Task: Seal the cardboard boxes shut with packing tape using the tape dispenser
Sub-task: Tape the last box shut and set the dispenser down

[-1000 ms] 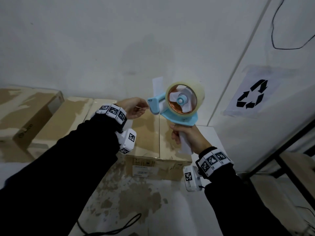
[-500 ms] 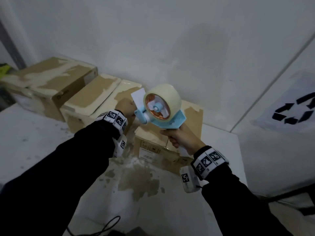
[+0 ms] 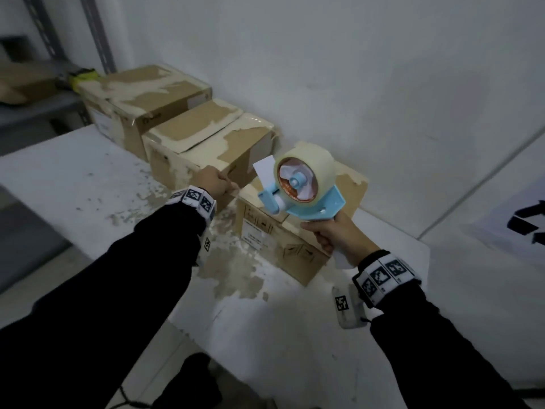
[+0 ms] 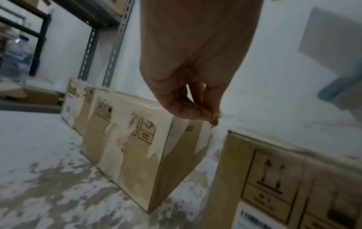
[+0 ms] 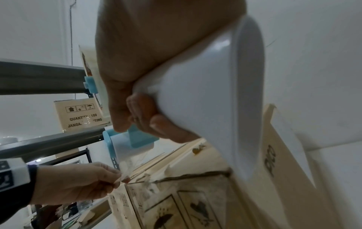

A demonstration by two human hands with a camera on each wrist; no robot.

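My right hand grips the white handle of a light blue tape dispenser with a clear roll, held above the nearest cardboard box. My left hand pinches the loose end of the tape between thumb and fingers, just left of the dispenser's mouth. It is at the top corner of the middle box. A third, larger box stands further left against the wall. All three have closed flaps and patchy, torn surfaces.
The boxes stand in a row on a white table with worn brown patches. Grey metal shelving rises at the far left, holding another carton. A recycling sign hangs at the right. A cable lies on the floor.
Both hands have come down from in front of the wall to the boxes. My left hand, still pinching the tape end, has moved left, away from the dispenser's mouth.
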